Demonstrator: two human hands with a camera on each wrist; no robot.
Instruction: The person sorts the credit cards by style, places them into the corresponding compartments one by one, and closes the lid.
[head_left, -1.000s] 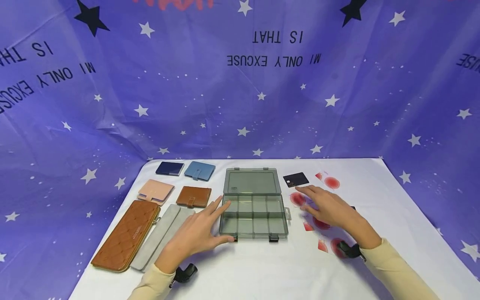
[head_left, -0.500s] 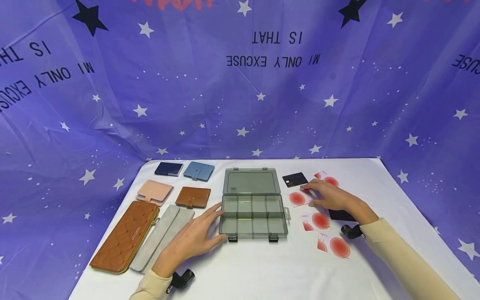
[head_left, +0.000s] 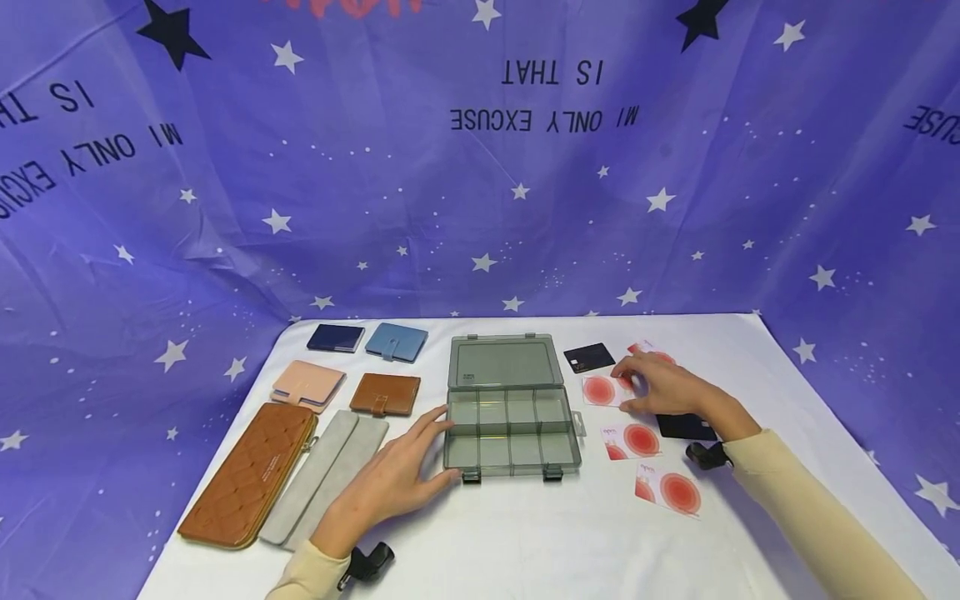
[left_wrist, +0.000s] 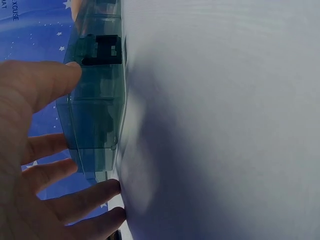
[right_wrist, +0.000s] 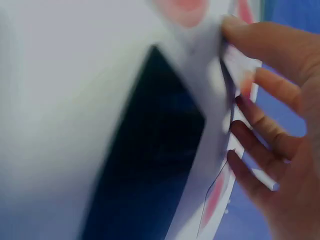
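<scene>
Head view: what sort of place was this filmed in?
Probably a staged tabletop filming spot: a star-printed purple backdrop hangs behind and on both sides, a white cloth covers the surface, and an open divided box sits on it.

The right fingers (head_left: 632,363) partly hide a red-printed card (head_left: 599,390) (in head view).

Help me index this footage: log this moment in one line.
left grip: beside translucent grey-green rectangular plastic box; right grip: pinching white-and-red rectangular card; box lid: open
</scene>
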